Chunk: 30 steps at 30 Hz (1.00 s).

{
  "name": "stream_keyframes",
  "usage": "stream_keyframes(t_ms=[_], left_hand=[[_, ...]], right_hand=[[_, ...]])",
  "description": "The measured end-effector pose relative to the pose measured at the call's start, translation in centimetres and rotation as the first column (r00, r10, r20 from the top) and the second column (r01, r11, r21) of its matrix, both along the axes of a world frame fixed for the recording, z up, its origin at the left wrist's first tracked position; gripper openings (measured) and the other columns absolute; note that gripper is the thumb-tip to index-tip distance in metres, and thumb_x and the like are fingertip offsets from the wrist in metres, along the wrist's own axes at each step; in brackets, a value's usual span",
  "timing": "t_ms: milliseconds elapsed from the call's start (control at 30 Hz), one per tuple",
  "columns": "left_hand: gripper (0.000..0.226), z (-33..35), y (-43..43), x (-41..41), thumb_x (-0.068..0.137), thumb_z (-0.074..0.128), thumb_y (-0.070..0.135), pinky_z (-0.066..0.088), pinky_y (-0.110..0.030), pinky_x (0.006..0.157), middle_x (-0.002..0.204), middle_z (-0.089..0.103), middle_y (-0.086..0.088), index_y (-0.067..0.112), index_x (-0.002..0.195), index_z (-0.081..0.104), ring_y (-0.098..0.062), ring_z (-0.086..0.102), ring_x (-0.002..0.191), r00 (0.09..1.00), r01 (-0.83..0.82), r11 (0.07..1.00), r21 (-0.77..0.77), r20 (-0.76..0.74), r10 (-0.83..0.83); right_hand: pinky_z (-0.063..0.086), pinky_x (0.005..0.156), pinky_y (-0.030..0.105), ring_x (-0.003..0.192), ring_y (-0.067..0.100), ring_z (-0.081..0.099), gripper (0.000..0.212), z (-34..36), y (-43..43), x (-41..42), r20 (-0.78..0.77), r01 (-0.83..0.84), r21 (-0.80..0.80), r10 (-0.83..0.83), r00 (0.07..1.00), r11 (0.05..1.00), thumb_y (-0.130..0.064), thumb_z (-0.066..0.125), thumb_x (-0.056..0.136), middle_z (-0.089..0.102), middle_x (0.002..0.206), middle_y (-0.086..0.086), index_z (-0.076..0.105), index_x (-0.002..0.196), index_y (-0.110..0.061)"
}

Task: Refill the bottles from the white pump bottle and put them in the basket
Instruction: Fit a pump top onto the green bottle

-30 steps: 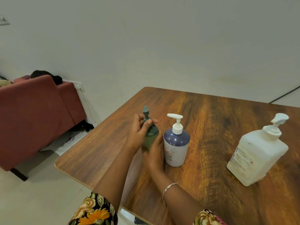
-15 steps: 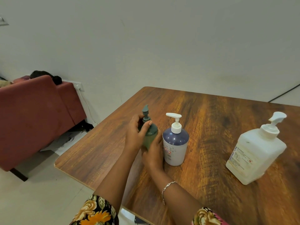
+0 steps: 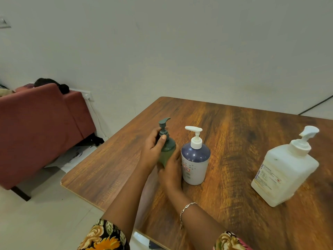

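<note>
**Green pump bottle: nozzle swung right since earlier**

It stands on the desk, beside the blue-topped pump bottle and well apart from the white pump bottle. The left hand has its grip round the collar; the right hand grips the body.

red sofa left | wooden table | black cable right
</note>
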<state>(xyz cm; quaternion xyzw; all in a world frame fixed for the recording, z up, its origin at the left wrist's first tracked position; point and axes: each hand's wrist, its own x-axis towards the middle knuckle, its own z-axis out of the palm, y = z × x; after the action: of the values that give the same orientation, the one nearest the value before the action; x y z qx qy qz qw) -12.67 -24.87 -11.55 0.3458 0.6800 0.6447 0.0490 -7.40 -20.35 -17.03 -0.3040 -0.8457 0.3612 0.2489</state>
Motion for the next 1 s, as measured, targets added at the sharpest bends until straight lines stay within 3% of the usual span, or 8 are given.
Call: stream_keyframes(t_ms=[133,267,433,567,700,767,867,1000], left_hand=[[0.037,0.1,0.8,0.6,0.081,0.07,0.024,0.051,-0.024,0.083,0.099,0.059,0.003,0.017,0.108,0.047,-0.008,0.058,0.091,0.988,-0.085,0.993,0.083,0.135,0.074],[0.024,0.0,0.9,0.4,0.083,0.068,0.01,0.051,-0.032,0.083,0.095,0.06,0.0,0.023,0.092,0.051,-0.015,0.059,0.09,0.982,-0.154,0.979,0.135,0.129,0.137],[0.018,0.0,0.8,0.6,0.088,0.058,0.002,0.05,-0.021,0.078,0.094,0.063,-0.001,0.018,0.097,0.057,-0.01,0.061,0.09,0.99,-0.11,0.976,0.185,0.103,0.093],[0.02,-0.3,0.5,0.3,0.094,0.05,0.004,0.049,-0.017,0.08,0.097,0.064,0.0,0.013,0.109,0.06,-0.001,0.06,0.089,0.995,-0.056,0.983,0.174,0.088,0.041],[0.018,-0.5,0.4,0.4,0.094,0.051,0.016,0.05,-0.018,0.084,0.104,0.065,-0.001,0.026,0.107,0.057,-0.01,0.061,0.099,0.995,-0.008,0.989,0.151,0.103,-0.007],[0.024,-0.4,0.4,0.6,0.085,0.062,0.024,0.052,-0.022,0.084,0.107,0.065,-0.003,0.026,0.108,0.054,-0.012,0.062,0.1,0.989,-0.012,0.986,0.165,0.145,-0.013],[0.042,-0.4,0.8,0.8,0.072,0.076,0.027,0.052,-0.025,0.084,0.105,0.062,0.0,0.027,0.103,0.049,-0.011,0.061,0.096,0.987,-0.094,0.989,0.116,0.14,0.077],[0.031,-0.5,1.6,1.0,0.078,0.072,0.012,0.051,-0.025,0.08,0.097,0.06,0.005,0.027,0.094,0.05,-0.009,0.058,0.089,0.973,-0.207,0.967,0.148,0.135,0.187]], right_hand=[[0.027,0.114,0.031,0.142,0.022,0.022,0.091,0.0,0.2,0.1,0.03,-0.004,0.028,0.003,1.0,1.0,-0.025,0.062,0.085,0.018,0.154,0.01,0.001,0.149,-0.007],[0.026,0.114,0.032,0.142,0.022,0.022,0.087,0.0,0.0,0.0,0.042,-0.009,0.036,0.008,0.999,0.999,-0.025,0.061,0.085,0.02,0.154,0.011,0.004,0.148,-0.006],[0.026,0.114,0.03,0.142,0.021,0.022,0.085,0.0,0.1,0.0,0.029,-0.004,0.042,0.003,1.0,0.999,-0.026,0.061,0.086,0.021,0.153,0.01,0.006,0.148,-0.006],[0.03,0.112,0.034,0.141,0.023,0.023,0.089,-0.1,0.1,-0.3,0.032,0.017,0.019,-0.018,0.999,1.0,-0.027,0.063,0.084,0.021,0.153,0.012,0.004,0.148,-0.006],[0.03,0.112,0.035,0.142,0.023,0.021,0.09,-0.4,0.1,-0.4,0.045,0.028,0.03,-0.029,0.999,0.999,-0.03,0.062,0.085,0.018,0.154,0.012,0.002,0.148,-0.007],[0.028,0.113,0.034,0.142,0.023,0.021,0.089,-0.5,0.0,-0.4,0.07,0.03,0.054,-0.034,0.997,0.998,-0.032,0.06,0.086,0.017,0.154,0.011,0.002,0.148,-0.007],[0.026,0.114,0.03,0.141,0.021,0.022,0.084,-0.4,0.1,-0.3,0.1,0.03,0.094,-0.039,0.994,0.995,-0.035,0.056,0.088,0.018,0.153,0.01,0.004,0.148,-0.008],[0.029,0.112,0.033,0.14,0.019,0.025,0.078,-0.4,-0.1,-0.3,0.055,0.063,0.099,-0.069,0.996,0.993,-0.032,0.054,0.089,0.022,0.152,0.008,0.008,0.148,-0.01]])
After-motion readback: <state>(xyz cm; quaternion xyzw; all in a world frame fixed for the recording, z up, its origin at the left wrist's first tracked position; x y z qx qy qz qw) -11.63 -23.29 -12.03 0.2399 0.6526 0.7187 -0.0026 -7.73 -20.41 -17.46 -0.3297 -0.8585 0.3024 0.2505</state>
